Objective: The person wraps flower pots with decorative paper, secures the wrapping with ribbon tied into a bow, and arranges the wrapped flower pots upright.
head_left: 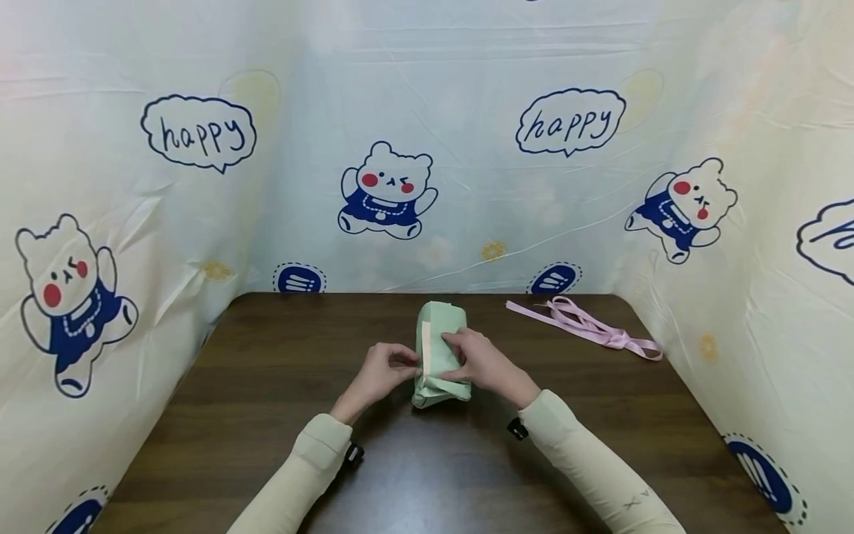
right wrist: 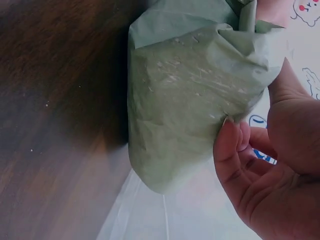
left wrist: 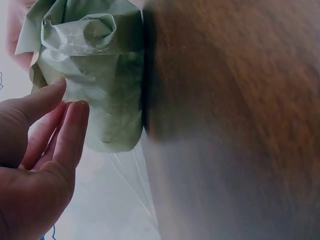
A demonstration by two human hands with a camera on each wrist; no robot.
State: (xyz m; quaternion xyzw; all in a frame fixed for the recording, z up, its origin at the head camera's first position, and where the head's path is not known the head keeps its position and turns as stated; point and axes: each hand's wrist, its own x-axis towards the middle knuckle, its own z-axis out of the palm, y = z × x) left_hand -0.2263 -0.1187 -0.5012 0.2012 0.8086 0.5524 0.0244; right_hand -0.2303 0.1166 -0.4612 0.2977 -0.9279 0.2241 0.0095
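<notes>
A parcel in pale green paper [head_left: 443, 348] lies on the table, with a pale strip [head_left: 427, 348] along its upper face. Its near end shows folded, crumpled paper [left wrist: 95, 35]. At the parcel's left side is my left hand [head_left: 383, 371]; in the left wrist view the thumb and fingertips stand apart beside the paper, and whether they touch it is unclear. From the right, my right hand [head_left: 490, 363] rests its thumb and a bent finger on the upper face. The right wrist view shows a fingertip [right wrist: 229, 122] against the green paper.
A pink ribbon [head_left: 594, 326], looped and loosely knotted, lies at the back right of the dark wooden table [head_left: 267, 393]. A pale printed cloth [head_left: 467, 74] hangs behind the table and along both sides.
</notes>
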